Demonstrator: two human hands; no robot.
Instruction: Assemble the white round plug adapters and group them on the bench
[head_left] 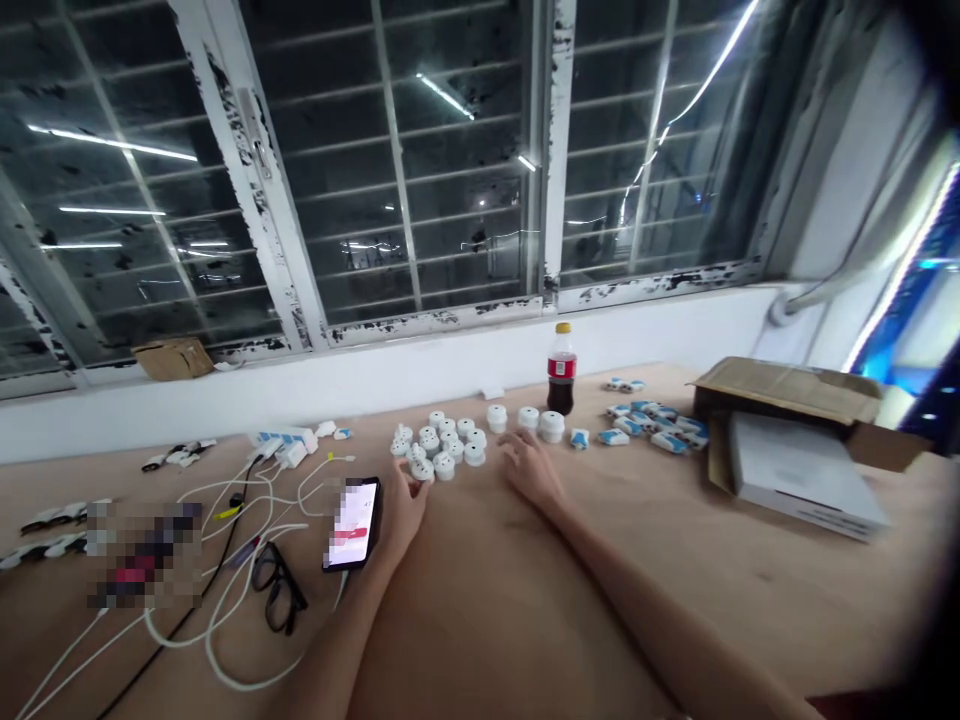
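Note:
White round plug-like pieces [451, 448] with dark holes in their tops stand in a tight cluster on the table. My left hand [406, 502] rests at the cluster's near left edge, thumb and fingers apart, touching or almost touching the nearest piece [422, 469]. To the right, my right hand [529, 468] lies on the table with its fingers stretched forward, holding nothing. Just beyond those fingertips are a white round piece [496, 418] and two more, the larger one [552, 427] at the right.
A phone [352, 524] with a lit screen lies beside my left forearm, near glasses [278, 590] and tangled white cables [217, 640]. A cola bottle [562, 370] stands behind. Blue-and-white pieces [652, 424] and an open cardboard box [787, 390] holding a white box [806, 480] are at right.

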